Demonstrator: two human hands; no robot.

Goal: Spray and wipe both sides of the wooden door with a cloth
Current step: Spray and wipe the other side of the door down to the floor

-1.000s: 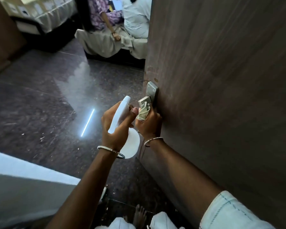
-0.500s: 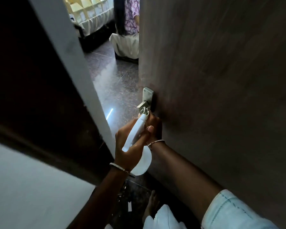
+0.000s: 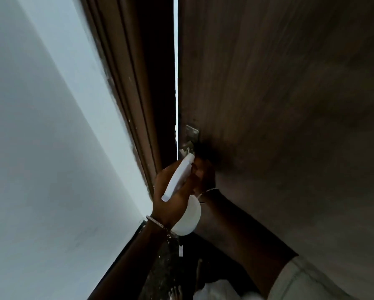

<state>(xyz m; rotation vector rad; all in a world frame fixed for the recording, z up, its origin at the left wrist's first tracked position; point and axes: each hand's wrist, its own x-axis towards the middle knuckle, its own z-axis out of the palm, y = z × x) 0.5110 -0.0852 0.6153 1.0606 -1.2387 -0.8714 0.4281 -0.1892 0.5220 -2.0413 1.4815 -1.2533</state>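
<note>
The dark wooden door (image 3: 279, 94) fills the right half of the view, with only a thin bright slit between its edge and the frame. My left hand (image 3: 171, 198) grips a white spray bottle (image 3: 188, 217), its white head (image 3: 177, 178) pointing up toward the metal door handle (image 3: 190, 137). My right hand (image 3: 205, 176) sits just below the handle against the door, partly hidden behind the bottle; a scrap of pale cloth (image 3: 185, 151) shows at its fingertips by the handle.
A brown door frame (image 3: 134, 105) runs beside a pale wall (image 3: 41, 148) on the left. Dark speckled floor (image 3: 164, 267) and my bare foot (image 3: 175, 293) show at the bottom between my arms.
The door has swung nearly closed: the wide gap showing the room and floor has shrunk to a thin slit. Both hands stayed at the handle.
</note>
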